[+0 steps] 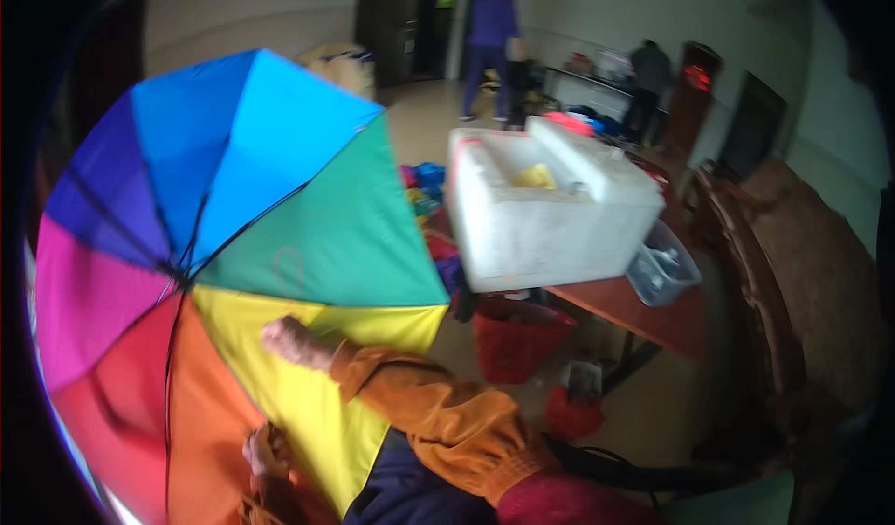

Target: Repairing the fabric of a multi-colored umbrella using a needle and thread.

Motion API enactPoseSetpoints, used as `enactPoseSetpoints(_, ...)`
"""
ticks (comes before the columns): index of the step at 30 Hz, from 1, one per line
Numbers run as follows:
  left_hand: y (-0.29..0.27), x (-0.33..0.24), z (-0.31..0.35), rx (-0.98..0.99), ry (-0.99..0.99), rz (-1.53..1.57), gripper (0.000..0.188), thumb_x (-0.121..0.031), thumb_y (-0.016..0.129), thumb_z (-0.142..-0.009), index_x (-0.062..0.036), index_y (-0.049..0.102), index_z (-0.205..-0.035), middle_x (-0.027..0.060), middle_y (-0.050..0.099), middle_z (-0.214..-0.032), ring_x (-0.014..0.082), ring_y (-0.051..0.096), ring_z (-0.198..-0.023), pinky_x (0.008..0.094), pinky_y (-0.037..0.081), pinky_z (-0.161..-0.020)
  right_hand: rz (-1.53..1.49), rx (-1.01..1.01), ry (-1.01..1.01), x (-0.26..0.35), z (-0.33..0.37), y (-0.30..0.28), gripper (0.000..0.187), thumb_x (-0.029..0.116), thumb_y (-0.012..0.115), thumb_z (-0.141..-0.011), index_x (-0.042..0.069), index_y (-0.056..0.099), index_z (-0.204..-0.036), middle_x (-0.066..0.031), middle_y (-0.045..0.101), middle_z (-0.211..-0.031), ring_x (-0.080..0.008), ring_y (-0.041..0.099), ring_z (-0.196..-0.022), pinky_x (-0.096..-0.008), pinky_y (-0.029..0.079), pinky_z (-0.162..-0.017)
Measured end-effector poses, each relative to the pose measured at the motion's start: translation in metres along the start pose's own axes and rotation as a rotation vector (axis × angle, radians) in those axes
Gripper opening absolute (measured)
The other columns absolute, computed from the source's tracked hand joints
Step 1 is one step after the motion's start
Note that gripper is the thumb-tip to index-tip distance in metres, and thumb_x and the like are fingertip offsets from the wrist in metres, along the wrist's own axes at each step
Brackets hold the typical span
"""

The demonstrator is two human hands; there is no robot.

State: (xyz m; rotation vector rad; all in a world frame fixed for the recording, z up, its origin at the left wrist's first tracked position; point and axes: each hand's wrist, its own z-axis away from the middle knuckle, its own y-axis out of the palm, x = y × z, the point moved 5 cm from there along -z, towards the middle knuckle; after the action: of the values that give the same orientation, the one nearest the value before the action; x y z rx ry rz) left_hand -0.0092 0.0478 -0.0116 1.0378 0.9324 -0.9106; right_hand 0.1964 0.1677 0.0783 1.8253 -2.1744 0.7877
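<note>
A large open umbrella (280, 199) with panels in blue, green, yellow, orange, red, pink and purple fills the left half of the view, seen from its inner side with dark ribs meeting at a hub. My right hand (285, 340), in an orange sleeve, is curled against the yellow panel; blur hides whether it grips a rib. My left hand (265, 452) is low at the bottom edge, closed around the umbrella's handle end near the orange panel.
A white foam box (550, 227) stands on a wooden table (653, 315), with a clear plastic bin (664, 269) beside it and a red basket (516, 338) under it. Wooden chairs (783, 273) are at the right. Two people (491, 35) stand at the back.
</note>
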Motion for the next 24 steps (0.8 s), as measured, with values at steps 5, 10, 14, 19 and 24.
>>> enactPoseSetpoints(5, 0.027, 0.144, 0.096, -0.204, -0.14, 0.24, 0.018, -0.012, 0.053, -0.083, -0.0099, 0.045, -0.067, -0.0004, 0.038, -0.05, 0.0105, 0.037, -0.037, 0.0236, 0.027, -0.032, -0.383, 0.241, 0.471, -0.008, 0.139, -0.026, 0.01, 0.009, 0.057, -0.081, 0.003, 0.058, -0.073, 0.0003, 0.049, -0.059, -0.0071, 0.044, -0.05, -0.0238, 0.041, -0.045)
enactPoseSetpoints(10, 0.051, 0.158, 0.112, -0.292, -0.147, 0.295, 0.012, -0.011, 0.053, -0.083, -0.0048, 0.049, -0.074, 0.0044, 0.05, -0.062, 0.0048, 0.036, -0.041, 0.0189, 0.024, -0.034, 0.01, 0.631, 0.28, 0.061, 0.179, -0.029, 0.029, 0.016, 0.055, -0.082, 0.002, 0.047, -0.059, -0.0068, 0.044, -0.05, -0.0132, 0.043, -0.044, -0.0299, 0.035, -0.042)
enactPoseSetpoints(14, 0.05, 0.169, 0.136, -0.313, -0.181, 0.353, 0.012, -0.011, 0.052, -0.083, -0.0013, 0.048, -0.078, 0.0138, 0.058, -0.071, 0.004, 0.036, -0.043, 0.0184, 0.025, -0.034, -0.299, 0.871, 0.415, 0.082, 0.225, -0.008, 0.033, 0.027, 0.048, -0.084, 0.006, 0.039, -0.06, -0.0015, 0.032, -0.051, -0.0109, 0.039, -0.044, -0.027, 0.033, -0.041)
enactPoseSetpoints(19, 0.056, 0.181, 0.132, -0.348, -0.18, 0.425, 0.011, -0.011, 0.051, -0.082, -0.0012, 0.049, -0.078, 0.0127, 0.058, -0.069, 0.0041, 0.036, -0.042, 0.019, 0.025, -0.033, 0.163, 0.941, 0.121, 0.076, 0.228, -0.005, 0.036, 0.022, 0.048, -0.085, 0.005, 0.031, -0.058, -0.0097, 0.031, -0.047, -0.0233, 0.034, -0.04, -0.0346, 0.033, -0.04)
enactPoseSetpoints(24, 0.052, 0.177, 0.129, -0.412, -0.1, 0.4, 0.012, -0.014, 0.051, -0.082, -0.002, 0.051, -0.08, 0.0087, 0.057, -0.066, 0.0048, 0.035, -0.041, 0.0201, 0.025, -0.034, 0.216, 1.019, 0.092, 0.079, 0.228, 0.009, 0.013, 0.001, 0.05, -0.073, -0.001, 0.046, -0.061, -0.0195, 0.047, -0.053, -0.0348, 0.051, -0.049, -0.0404, 0.038, -0.046)
